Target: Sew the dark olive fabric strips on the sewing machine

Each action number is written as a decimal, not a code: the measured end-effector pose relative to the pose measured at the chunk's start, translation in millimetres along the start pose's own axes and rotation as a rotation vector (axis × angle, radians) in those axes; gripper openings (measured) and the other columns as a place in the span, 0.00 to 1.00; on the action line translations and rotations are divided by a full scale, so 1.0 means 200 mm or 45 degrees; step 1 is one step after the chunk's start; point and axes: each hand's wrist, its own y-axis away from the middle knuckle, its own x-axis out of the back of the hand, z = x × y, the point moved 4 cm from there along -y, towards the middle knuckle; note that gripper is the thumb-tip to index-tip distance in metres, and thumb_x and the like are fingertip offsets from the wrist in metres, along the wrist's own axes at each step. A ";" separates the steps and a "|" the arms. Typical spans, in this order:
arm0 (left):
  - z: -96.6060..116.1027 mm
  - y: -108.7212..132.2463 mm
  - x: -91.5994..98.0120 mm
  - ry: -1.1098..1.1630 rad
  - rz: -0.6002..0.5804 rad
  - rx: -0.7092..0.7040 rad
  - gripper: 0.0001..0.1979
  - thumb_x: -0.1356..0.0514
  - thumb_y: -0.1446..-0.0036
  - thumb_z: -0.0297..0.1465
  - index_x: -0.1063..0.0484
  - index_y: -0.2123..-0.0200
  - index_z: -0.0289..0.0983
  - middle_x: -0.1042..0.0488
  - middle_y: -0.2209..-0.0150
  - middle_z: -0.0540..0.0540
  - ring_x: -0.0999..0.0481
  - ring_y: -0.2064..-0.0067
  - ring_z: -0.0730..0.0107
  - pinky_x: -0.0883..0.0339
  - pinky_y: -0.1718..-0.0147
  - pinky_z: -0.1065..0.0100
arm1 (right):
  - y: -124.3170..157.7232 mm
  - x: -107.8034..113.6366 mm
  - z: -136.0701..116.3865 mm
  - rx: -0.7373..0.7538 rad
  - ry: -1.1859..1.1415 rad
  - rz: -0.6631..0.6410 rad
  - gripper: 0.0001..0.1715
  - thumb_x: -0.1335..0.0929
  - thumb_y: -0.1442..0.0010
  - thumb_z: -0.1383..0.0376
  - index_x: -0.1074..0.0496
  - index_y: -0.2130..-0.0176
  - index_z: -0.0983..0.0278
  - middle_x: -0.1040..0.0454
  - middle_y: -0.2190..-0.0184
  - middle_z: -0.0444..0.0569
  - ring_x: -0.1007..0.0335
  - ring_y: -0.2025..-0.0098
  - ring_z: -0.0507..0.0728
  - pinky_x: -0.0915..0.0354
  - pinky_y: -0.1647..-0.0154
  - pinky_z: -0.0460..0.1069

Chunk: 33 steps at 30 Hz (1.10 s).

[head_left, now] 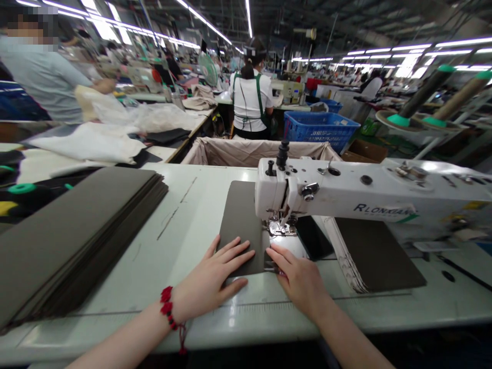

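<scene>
- Panel (242, 225) of dark material lies flat on the table (184, 205), with its right edge beside the presser foot (282, 228).
- Left hand (209, 279) presses it, fingers spread; right hand (300, 279), fingers close together, touches its near right corner.
- Step, as judged: aligning the edge; next comes a straight, steady feed.
- Sewing machine (346, 192) reads "RLONXIAN", ending unclear.

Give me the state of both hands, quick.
Left hand: open, flat on the dark fabric panel.
Right hand: fingertips at the panel's near corner; grip cannot be told.
</scene>
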 end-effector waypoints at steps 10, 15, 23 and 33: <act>-0.07 -0.08 -0.01 0.010 0.010 -0.035 0.28 0.49 0.34 0.43 0.49 0.33 0.50 0.48 0.32 0.50 0.49 0.32 0.57 0.61 0.34 0.50 | 0.00 0.00 0.00 -0.009 0.016 -0.006 0.34 0.38 0.41 0.73 0.41 0.37 0.55 0.41 0.36 0.46 0.29 0.51 0.56 0.34 0.51 0.51; -0.11 -0.13 -0.01 -0.030 -0.002 -0.017 0.28 0.51 0.34 0.45 0.51 0.33 0.50 0.49 0.32 0.51 0.50 0.32 0.58 0.59 0.34 0.52 | -0.01 0.00 -0.01 -0.008 -0.004 -0.003 0.34 0.38 0.41 0.73 0.41 0.37 0.55 0.41 0.35 0.44 0.30 0.50 0.56 0.34 0.51 0.52; -0.16 -0.20 -0.03 -0.077 0.074 0.012 0.30 0.54 0.33 0.48 0.54 0.32 0.49 0.51 0.31 0.50 0.53 0.31 0.58 0.60 0.35 0.52 | -0.01 0.01 0.00 -0.019 -0.004 -0.009 0.34 0.38 0.42 0.73 0.40 0.38 0.56 0.40 0.36 0.47 0.29 0.52 0.56 0.33 0.51 0.52; -0.15 -0.20 -0.04 -0.128 0.106 0.022 0.31 0.55 0.33 0.49 0.58 0.31 0.48 0.54 0.31 0.51 0.55 0.31 0.57 0.64 0.34 0.51 | -0.01 0.01 0.00 -0.008 -0.018 0.016 0.33 0.39 0.42 0.73 0.40 0.38 0.56 0.40 0.36 0.44 0.29 0.52 0.57 0.33 0.53 0.52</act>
